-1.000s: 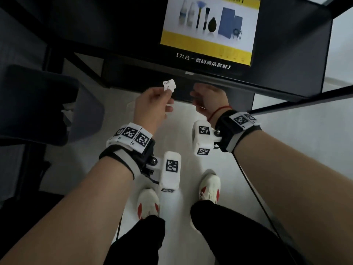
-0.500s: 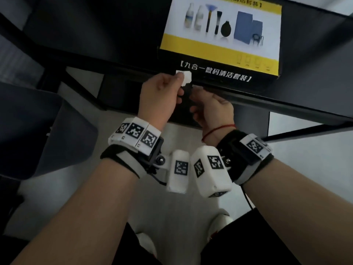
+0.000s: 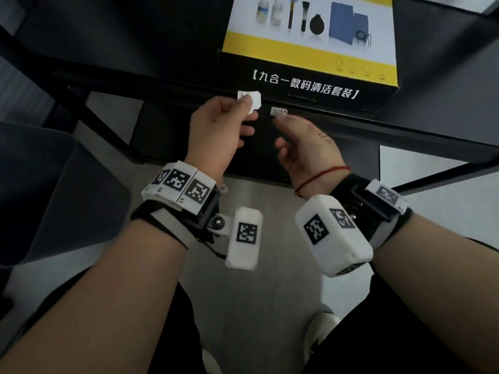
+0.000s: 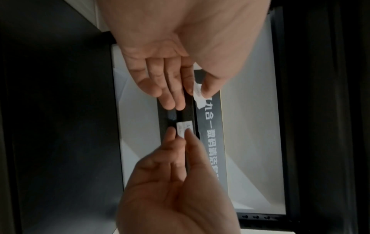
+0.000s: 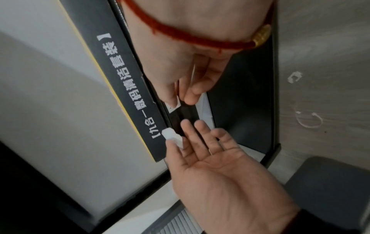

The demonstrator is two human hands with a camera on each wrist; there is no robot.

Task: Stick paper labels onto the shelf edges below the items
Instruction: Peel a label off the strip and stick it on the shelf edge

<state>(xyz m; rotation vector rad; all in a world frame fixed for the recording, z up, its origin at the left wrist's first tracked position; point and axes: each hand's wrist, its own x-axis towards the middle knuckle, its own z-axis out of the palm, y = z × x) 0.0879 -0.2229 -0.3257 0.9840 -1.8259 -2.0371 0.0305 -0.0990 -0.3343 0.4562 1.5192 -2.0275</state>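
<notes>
A small white paper label (image 3: 279, 111) lies against the black shelf edge (image 3: 378, 125), just below the black-and-yellow cleaning-kit box (image 3: 310, 49). My right hand (image 3: 282, 122) holds the label's near end between thumb and forefinger, pressing it to the edge; the left wrist view shows the label (image 4: 185, 125) under these fingertips (image 4: 188, 133). My left hand (image 3: 247, 112) pinches another white paper slip (image 3: 253, 99) between thumb and forefinger, a little left of the label, in front of the box's lower left corner. The right wrist view shows this slip (image 5: 171, 134) and the label (image 5: 173, 107).
A dark grey bin-like object (image 3: 54, 184) stands low on the left. A black lower panel (image 3: 189, 136) sits behind my hands under the shelf. A black frame bar (image 3: 432, 176) slants at the right. Grey floor and my shoes lie below.
Both hands rose to the shelf edge. They came together half a second ago and have since parted: the right hand now has a label on the edge, the left keeps its slip.
</notes>
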